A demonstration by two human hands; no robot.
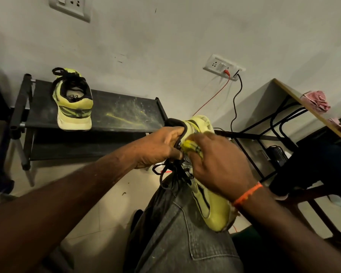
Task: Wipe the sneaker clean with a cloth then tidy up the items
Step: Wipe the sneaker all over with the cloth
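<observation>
A pale yellow sneaker [215, 211] with black laces rests on my knee, toe pointing toward me and heel away. My left hand [158, 148] grips its black collar near the heel. My right hand [219, 166], with an orange band at the wrist, presses a yellow cloth [191, 145] against the sneaker's upper by the tongue. Most of the cloth is hidden under my fingers. The matching second sneaker [74, 103] stands on the left end of a low black shoe rack [124, 113], heel toward me.
The rack top is streaked with yellow dust. A wall socket [223, 67] with a red and a black cable sits right of the rack. A desk [311, 113] with a pink cloth [317, 100] stands at the right, another person's dark leg beneath it.
</observation>
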